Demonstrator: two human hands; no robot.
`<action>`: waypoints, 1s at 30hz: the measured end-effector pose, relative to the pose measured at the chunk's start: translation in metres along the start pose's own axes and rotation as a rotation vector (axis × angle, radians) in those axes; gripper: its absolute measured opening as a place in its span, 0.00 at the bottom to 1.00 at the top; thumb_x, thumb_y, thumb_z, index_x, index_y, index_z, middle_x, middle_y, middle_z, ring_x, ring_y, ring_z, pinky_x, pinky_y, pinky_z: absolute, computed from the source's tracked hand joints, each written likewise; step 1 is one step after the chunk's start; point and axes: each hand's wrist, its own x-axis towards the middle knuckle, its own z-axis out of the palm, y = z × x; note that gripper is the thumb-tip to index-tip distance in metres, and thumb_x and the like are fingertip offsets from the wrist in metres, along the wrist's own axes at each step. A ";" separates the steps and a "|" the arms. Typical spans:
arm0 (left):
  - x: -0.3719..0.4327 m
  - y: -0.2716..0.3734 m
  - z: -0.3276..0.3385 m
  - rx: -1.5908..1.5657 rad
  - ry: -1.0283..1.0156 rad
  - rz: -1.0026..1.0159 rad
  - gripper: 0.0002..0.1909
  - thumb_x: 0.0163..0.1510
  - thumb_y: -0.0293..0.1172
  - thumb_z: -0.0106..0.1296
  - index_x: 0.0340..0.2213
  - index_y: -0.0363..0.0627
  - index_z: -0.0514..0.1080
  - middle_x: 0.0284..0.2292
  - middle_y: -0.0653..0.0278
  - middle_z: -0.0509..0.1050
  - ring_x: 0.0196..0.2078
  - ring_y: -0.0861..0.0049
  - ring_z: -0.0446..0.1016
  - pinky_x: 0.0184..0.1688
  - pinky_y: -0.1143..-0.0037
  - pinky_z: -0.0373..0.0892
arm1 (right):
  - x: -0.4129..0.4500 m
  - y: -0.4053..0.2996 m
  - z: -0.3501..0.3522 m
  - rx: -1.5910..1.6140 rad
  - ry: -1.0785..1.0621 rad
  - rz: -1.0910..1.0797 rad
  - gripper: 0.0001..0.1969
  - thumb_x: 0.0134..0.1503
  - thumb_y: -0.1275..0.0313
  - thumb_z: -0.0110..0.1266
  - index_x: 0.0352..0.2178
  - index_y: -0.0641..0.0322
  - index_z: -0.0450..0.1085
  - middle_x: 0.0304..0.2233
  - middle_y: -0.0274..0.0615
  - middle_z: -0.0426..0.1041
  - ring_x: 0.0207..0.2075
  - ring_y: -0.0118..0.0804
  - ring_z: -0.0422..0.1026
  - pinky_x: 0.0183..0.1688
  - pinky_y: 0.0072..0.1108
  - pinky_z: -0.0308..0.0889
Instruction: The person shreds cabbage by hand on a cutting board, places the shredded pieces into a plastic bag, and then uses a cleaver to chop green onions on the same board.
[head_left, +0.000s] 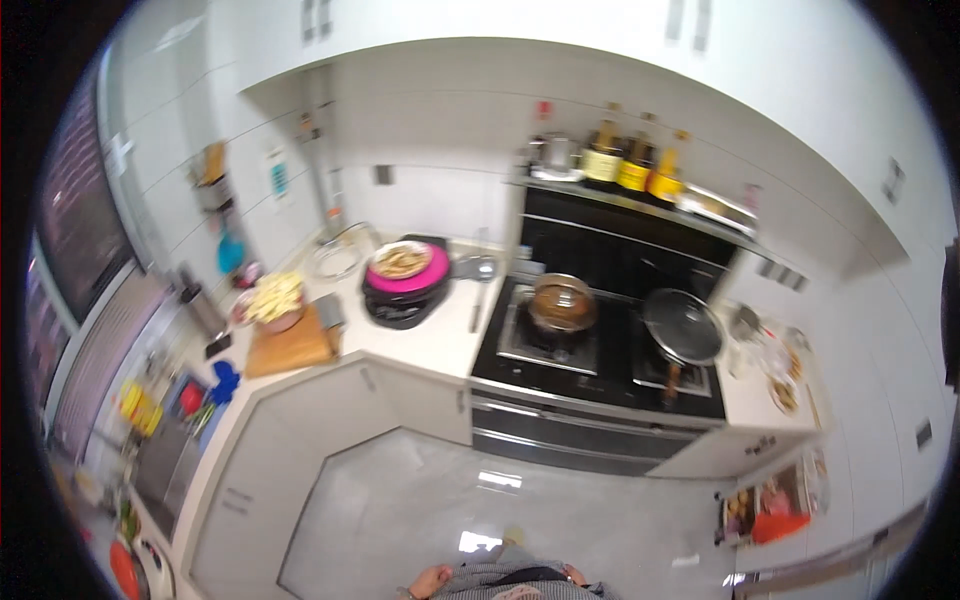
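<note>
At the bottom edge, my left hand (431, 582) is beside my checked garment (487, 577), its fingers partly curled. My right hand (575, 576) shows only in small part at the other side of the garment. Both are blurred, and I cannot tell whether either holds anything. Before me is a black gas stove (611, 375). A lidded pot (563, 304) stands on its left burner. On the right burner is a frying pan with a glass lid (683, 326), its handle pointing towards me.
Left of the stove, a plate of food (402, 260) rests on a pink-lidded appliance (409, 289). A heaped bowl (277, 304) sits by a wooden cutting board (292, 341). Bottles (602, 161) line the shelf behind the stove. A storage rack (772, 506) stands low at right.
</note>
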 end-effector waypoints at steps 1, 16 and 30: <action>-0.007 -0.010 -0.003 -0.039 0.053 0.010 0.14 0.57 0.38 0.45 0.37 0.40 0.69 0.32 0.54 0.73 0.36 0.61 0.72 0.37 0.69 0.68 | 0.019 -0.012 -0.004 -0.050 -0.023 0.011 0.19 0.56 0.58 0.42 0.39 0.62 0.70 0.35 0.56 0.73 0.39 0.54 0.72 0.41 0.38 0.66; 0.025 0.017 -0.148 -0.058 0.558 -0.293 0.24 0.59 0.48 0.37 0.32 0.38 0.71 0.29 0.45 0.73 0.36 0.47 0.69 0.40 0.58 0.65 | 0.270 -0.289 -0.071 -0.100 -0.171 -0.325 0.26 0.52 0.49 0.51 0.24 0.67 0.71 0.20 0.52 0.71 0.27 0.45 0.71 0.33 0.33 0.64; 0.038 -0.014 -0.340 -0.497 1.348 -0.162 0.18 0.54 0.37 0.53 0.41 0.37 0.69 0.36 0.56 0.71 0.32 0.73 0.72 0.35 0.75 0.70 | 0.409 -0.609 -0.044 0.026 -0.559 -0.451 0.16 0.57 0.65 0.51 0.44 0.62 0.67 0.32 0.38 0.73 0.34 0.28 0.71 0.38 0.21 0.67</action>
